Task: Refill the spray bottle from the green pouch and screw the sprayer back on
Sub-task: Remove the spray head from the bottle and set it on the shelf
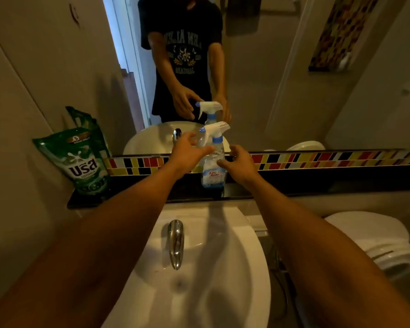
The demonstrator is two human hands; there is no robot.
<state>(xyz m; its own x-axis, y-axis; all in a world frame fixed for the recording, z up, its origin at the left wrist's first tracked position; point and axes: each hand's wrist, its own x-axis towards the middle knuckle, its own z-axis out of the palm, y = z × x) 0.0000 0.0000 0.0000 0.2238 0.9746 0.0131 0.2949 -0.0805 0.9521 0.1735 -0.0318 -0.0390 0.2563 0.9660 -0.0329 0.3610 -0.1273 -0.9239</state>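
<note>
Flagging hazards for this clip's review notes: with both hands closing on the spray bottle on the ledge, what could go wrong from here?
1. The spray bottle stands on a narrow dark ledge right above the sink; a clumsy contact from the left hand or right hand could tip it into the basin.
2. The green pouch leans against the wall at the ledge's end and may slump or slide off when lifted.

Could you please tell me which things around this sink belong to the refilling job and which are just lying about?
Belongs to the job:
spray bottle on the ledge
sprayer, still on the bottle
green pouch at the ledge's left end
left hand and right hand, open either side of the bottle

Just there:
tap
sink
toilet
mirror
</note>
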